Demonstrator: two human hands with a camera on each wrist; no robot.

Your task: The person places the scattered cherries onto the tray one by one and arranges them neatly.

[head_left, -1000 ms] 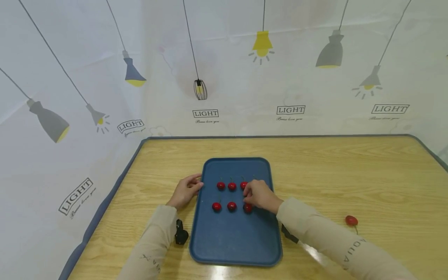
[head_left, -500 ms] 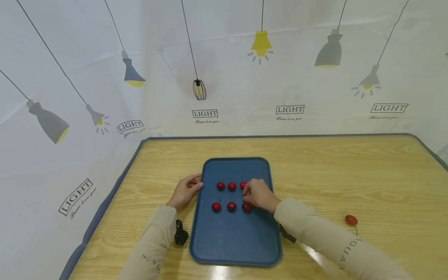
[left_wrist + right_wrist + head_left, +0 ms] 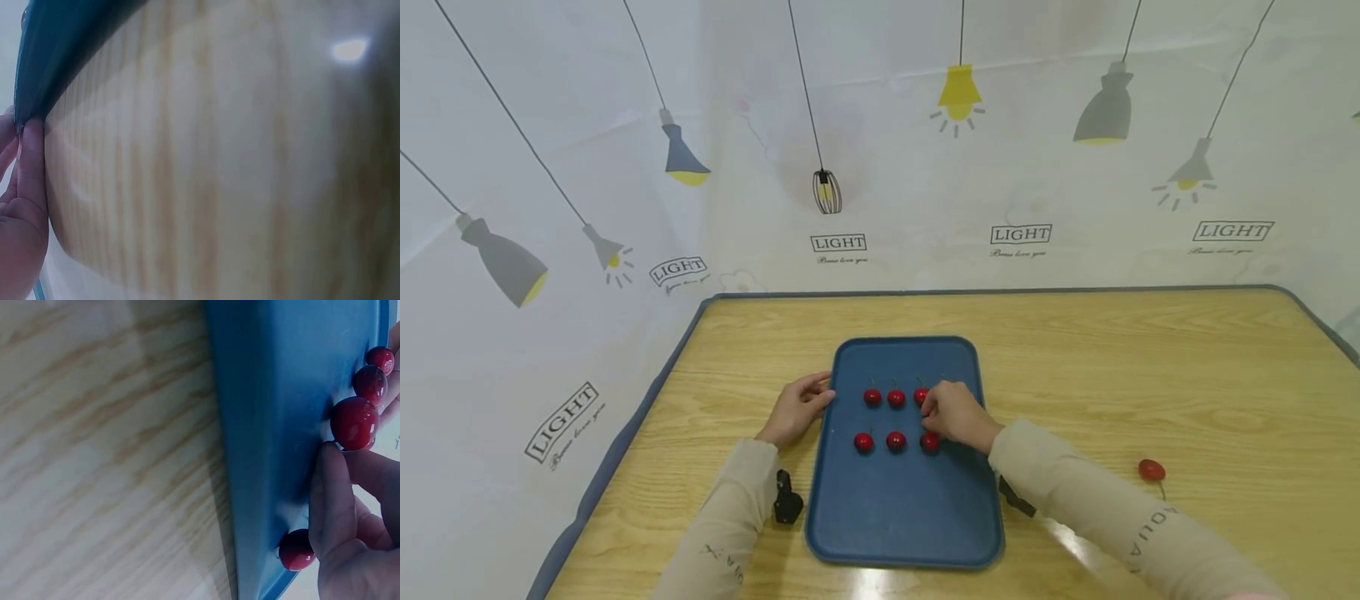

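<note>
My left hand (image 3: pixel 796 411) rests its fingertips and thumb against the left rim of a blue tray (image 3: pixel 895 533); in the left wrist view the fingers (image 3: pixel 31 156) touch the tray's edge. With thumb and forefinger together, my right hand (image 3: pixel 960 415) pinches at the top of the front row's right-hand cherry (image 3: pixel 929 442). That cherry (image 3: pixel 355 422) sits on the tray, its stem hidden by the fingertips. Two more cherries, a middle one (image 3: pixel 896 442) and a left one (image 3: pixel 863 442), complete this row. Behind the right hand another cherry (image 3: pixel 297 550) lies on the tray.
Further back on the tray is a second row: a left cherry (image 3: pixel 872 397), a middle cherry (image 3: pixel 896 398) and a cherry partly covered by the hand (image 3: pixel 921 396). One loose cherry (image 3: pixel 1152 471) lies on the wooden table (image 3: pixel 1112 367) at right, beside the right sleeve.
The right hand shifts very slightly while staying at the front right cherry. The left hand keeps its place on the tray's rim.
</note>
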